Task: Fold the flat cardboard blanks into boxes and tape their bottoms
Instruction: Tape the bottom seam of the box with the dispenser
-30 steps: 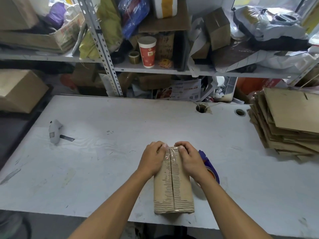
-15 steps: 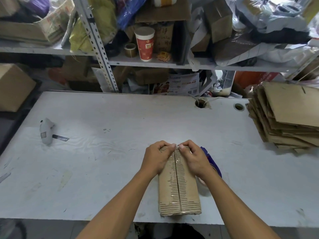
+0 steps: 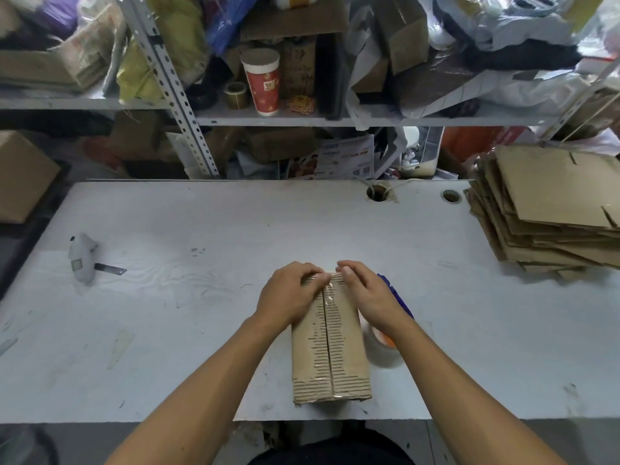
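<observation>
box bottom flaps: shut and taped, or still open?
Shut and taped. The box flaps meet along the centre seam, with a clear tape strip along it; both hands press its far end.

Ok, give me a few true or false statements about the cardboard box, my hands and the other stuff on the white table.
1. Both hands, left hand and right hand, press on the far end of the brown cardboard box. True.
2. The stack of flat cardboard blanks sits at the table's left. False: at the right.
3. Clear tape runs along the box's centre seam. True.
4. The red paper cup stands on the white table. False: on the shelf.
</observation>
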